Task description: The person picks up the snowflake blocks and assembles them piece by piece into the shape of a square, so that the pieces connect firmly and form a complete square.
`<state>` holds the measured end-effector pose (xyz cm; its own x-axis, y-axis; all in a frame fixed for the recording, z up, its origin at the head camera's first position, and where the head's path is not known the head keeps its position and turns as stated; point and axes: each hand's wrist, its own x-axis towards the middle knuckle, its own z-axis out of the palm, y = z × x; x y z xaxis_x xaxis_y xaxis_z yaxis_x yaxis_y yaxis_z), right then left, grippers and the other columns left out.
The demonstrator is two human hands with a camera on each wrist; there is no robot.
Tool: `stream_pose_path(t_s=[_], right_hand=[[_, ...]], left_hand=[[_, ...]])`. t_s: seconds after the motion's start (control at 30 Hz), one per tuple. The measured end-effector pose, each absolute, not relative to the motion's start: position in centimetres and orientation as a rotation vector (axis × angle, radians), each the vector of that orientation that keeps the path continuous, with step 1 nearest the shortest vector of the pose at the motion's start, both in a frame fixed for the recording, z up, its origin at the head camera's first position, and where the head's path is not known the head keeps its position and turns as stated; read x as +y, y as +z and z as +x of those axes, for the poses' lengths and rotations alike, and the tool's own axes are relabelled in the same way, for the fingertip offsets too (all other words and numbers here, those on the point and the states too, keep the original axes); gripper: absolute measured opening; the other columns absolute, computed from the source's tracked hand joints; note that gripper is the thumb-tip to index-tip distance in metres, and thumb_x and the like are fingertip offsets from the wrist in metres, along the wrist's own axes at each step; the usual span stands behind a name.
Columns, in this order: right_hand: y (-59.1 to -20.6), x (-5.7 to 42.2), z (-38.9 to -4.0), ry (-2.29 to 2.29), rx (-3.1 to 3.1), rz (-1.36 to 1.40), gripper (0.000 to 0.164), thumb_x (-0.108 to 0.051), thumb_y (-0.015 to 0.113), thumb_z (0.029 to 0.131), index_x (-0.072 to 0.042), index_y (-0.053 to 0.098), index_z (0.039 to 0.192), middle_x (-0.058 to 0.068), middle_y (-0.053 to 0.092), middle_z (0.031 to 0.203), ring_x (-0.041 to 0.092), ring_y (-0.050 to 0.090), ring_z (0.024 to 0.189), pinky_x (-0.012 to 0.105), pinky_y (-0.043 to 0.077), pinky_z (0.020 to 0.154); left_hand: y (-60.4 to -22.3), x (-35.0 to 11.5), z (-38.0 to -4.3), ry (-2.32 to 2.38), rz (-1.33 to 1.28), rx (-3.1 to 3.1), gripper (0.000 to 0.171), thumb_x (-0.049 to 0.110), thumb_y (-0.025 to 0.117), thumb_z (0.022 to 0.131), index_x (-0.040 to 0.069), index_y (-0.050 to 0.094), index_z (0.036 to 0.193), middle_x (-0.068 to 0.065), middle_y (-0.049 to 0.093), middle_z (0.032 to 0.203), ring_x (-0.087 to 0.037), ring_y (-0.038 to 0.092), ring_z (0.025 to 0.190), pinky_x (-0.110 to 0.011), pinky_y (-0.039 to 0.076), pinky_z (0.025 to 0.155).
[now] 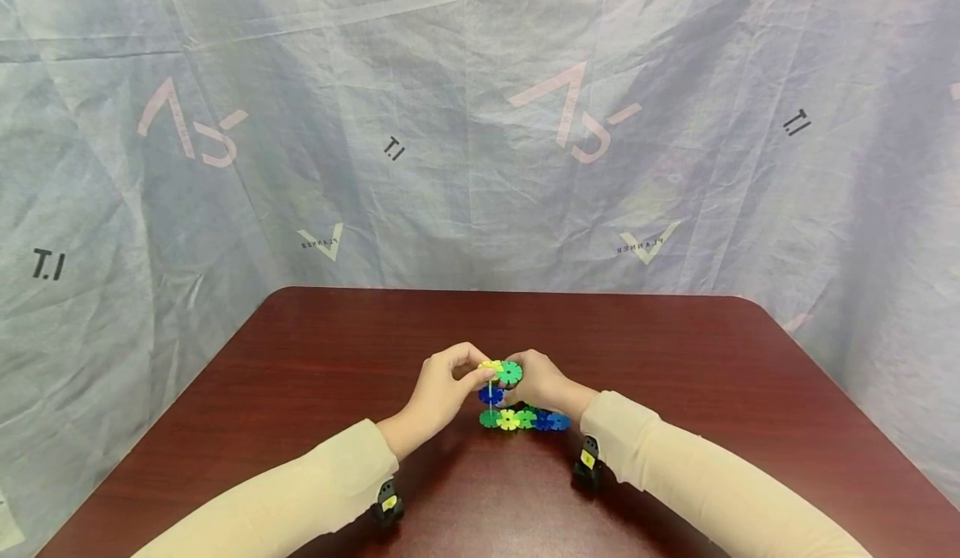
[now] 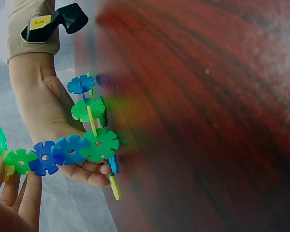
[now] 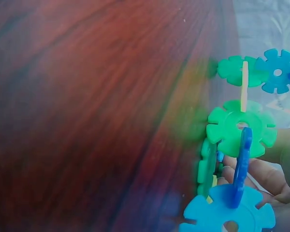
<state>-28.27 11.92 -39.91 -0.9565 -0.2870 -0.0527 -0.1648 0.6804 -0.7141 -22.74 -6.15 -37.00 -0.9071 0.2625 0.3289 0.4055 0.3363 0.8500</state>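
A toy built from notched plastic discs in green, yellow and blue stands before me. Its bottom row lies low over the table, and an upright part with a dark blue disc rises at its left end. My left hand pinches a yellow disc at the top, beside a green disc. From the right, my right hand grips the toy from behind, its fingers partly hidden by the discs. In the left wrist view, blue discs and a green disc link in a row.
The dark red wooden table spreads around the hands, its back edge below a grey printed cloth. Black wrist cameras hang under both cream sleeves, close to the tabletop.
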Motion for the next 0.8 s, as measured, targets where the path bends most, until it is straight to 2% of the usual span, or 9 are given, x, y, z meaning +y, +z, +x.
stream_pose_path(t_s=[0.13, 0.27, 0.33, 0.4, 0.53, 0.63, 0.8], right_hand=[[-39.9, 11.9, -28.2, -1.111, 2.746, -0.394, 0.05, -0.007, 0.087, 0.068, 0.0, 0.067, 0.114, 0.007, 0.069, 0.093, 0.014, 0.06, 0.067, 0.029, 0.057, 0.064], [-39.8, 12.0, -28.1, -1.059, 2.786, -0.393, 0.057, -0.01, 0.088, 0.068, 0.002, 0.065, 0.118, 0.012, 0.068, 0.11, 0.017, 0.064, 0.08, 0.034, 0.058, 0.073], [-39.8, 12.0, -28.1, -1.055, 2.785, -0.39, 0.056, -0.011, 0.088, 0.069, 0.002, 0.065, 0.118, 0.013, 0.067, 0.112, 0.019, 0.065, 0.083, 0.035, 0.058, 0.074], [-39.8, 12.2, -28.1, -1.073, 2.769, -0.387, 0.047, -0.01, 0.086, 0.071, -0.001, 0.068, 0.113, 0.011, 0.07, 0.101, 0.017, 0.064, 0.079, 0.033, 0.056, 0.069], [-39.9, 12.8, -27.9, -1.153, 2.723, -0.422, 0.014, -0.009, 0.081, 0.077, -0.007, 0.071, 0.087, 0.004, 0.067, 0.068, 0.014, 0.059, 0.058, 0.027, 0.049, 0.055], [-39.8, 13.3, -27.7, -1.209, 2.711, -0.454, 0.012, -0.011, 0.08, 0.078, -0.008, 0.069, 0.075, 0.003, 0.067, 0.064, 0.014, 0.06, 0.058, 0.027, 0.048, 0.054], [-39.3, 14.2, -27.4, -1.334, 2.652, -0.48, 0.01, -0.013, 0.079, 0.08, -0.006, 0.072, 0.079, 0.007, 0.072, 0.071, 0.019, 0.067, 0.066, 0.031, 0.053, 0.06]], left_hand=[[-37.0, -6.2, -22.7, -1.617, -0.624, -2.457, 0.005, 0.018, 0.065, 0.093, 0.014, 0.068, 0.092, -0.002, 0.073, 0.093, -0.011, 0.068, 0.082, -0.019, 0.055, 0.073], [-37.0, -6.2, -22.7, -1.616, -0.621, -2.461, 0.006, 0.019, 0.065, 0.093, 0.014, 0.068, 0.092, -0.002, 0.073, 0.092, -0.011, 0.068, 0.082, -0.019, 0.055, 0.072], [-37.0, -6.1, -22.7, -1.621, -0.616, -2.46, 0.007, 0.019, 0.065, 0.092, 0.013, 0.068, 0.092, -0.002, 0.073, 0.093, -0.011, 0.068, 0.082, -0.019, 0.055, 0.073], [-37.0, -6.1, -22.7, -1.625, -0.611, -2.46, 0.008, 0.02, 0.065, 0.093, 0.012, 0.068, 0.092, -0.002, 0.073, 0.093, -0.011, 0.068, 0.082, -0.019, 0.055, 0.073], [-37.0, -6.1, -22.7, -1.624, -0.619, -2.454, 0.008, 0.02, 0.065, 0.093, 0.013, 0.068, 0.092, -0.002, 0.073, 0.093, -0.012, 0.068, 0.082, -0.019, 0.055, 0.073], [-37.1, -6.1, -22.7, -1.621, -0.629, -2.448, 0.007, 0.02, 0.065, 0.093, 0.014, 0.068, 0.092, -0.001, 0.073, 0.092, -0.012, 0.068, 0.082, -0.02, 0.055, 0.072], [-37.2, -6.1, -22.8, -1.61, -0.623, -2.451, 0.007, 0.02, 0.065, 0.093, 0.014, 0.068, 0.092, -0.001, 0.073, 0.091, -0.011, 0.068, 0.08, -0.021, 0.055, 0.072]])
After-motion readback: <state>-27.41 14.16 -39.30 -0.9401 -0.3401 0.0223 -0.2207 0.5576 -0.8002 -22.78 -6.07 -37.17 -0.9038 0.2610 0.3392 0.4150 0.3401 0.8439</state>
